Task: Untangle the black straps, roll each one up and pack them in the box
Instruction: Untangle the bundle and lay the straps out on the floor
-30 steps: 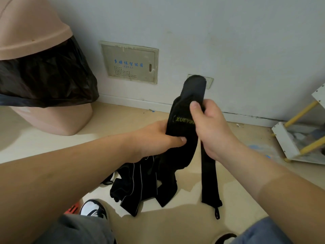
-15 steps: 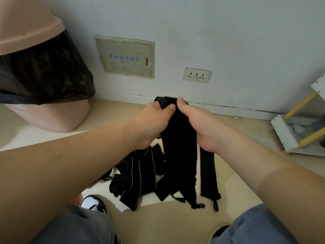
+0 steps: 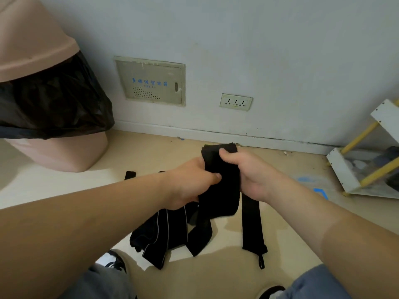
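A wide black strap [image 3: 222, 190] is held up over the floor between both hands. My left hand [image 3: 190, 182] grips its left edge, thumb across the fabric. My right hand [image 3: 244, 171] grips its top right, thumb pressed on the folded upper end. The strap's lower part hangs doubled below my hands. Under them a heap of black straps [image 3: 166, 231] with thin pale stripes lies on the floor. One separate black strap [image 3: 251, 225] lies straight to the right, a small clip at its near end. No box is in view.
A pink bin [image 3: 58, 152] with a black bag stands at the left against the wall. A white and yellow rack [image 3: 356, 169] sits at the right. A wall panel [image 3: 151, 80] and socket [image 3: 236, 102] face me. My knees and shoes fill the bottom edge.
The strap's upper end, raised high a second ago, has come down and now lies folded under my right thumb. Both hands have sunk lower and the hanging tail is shorter.
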Demonstrator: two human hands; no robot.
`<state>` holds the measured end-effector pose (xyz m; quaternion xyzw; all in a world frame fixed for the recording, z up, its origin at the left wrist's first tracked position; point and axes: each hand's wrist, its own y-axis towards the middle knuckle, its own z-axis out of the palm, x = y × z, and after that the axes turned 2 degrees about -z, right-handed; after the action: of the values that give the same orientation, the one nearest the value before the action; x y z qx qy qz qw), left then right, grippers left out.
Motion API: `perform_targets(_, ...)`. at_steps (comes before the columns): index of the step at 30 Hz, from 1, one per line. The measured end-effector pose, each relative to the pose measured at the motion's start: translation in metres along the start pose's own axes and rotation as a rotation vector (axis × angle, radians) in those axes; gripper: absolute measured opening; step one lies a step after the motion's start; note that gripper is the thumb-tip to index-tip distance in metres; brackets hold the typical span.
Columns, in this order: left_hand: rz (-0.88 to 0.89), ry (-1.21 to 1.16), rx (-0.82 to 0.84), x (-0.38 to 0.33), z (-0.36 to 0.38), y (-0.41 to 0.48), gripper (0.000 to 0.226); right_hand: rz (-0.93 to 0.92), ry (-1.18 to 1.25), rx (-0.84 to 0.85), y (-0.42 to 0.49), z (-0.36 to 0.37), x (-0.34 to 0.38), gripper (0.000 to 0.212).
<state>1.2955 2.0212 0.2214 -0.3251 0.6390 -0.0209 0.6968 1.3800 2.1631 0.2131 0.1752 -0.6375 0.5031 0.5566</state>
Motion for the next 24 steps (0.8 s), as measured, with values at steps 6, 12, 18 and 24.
perform_targets(6,-0.084,-0.063,-0.080,0.006,0.025,-0.002,0.028,-0.087,0.079,-0.183,-0.005,-0.005,0.006,0.021)
perform_targets(12,-0.074,0.005,-0.037,0.010,0.048,-0.003,0.026,-0.117,0.134,-0.357,-0.013,-0.031,0.004,0.019)
perform_targets(18,-0.113,0.108,-0.127,0.050,0.069,0.026,0.031,0.096,-0.227,-0.182,-0.012,-0.063,-0.023,0.042)
perform_targets(24,-0.230,-0.040,-0.060,0.076,0.073,0.076,0.018,0.168,-0.414,-0.204,0.029,-0.082,-0.047,0.087)
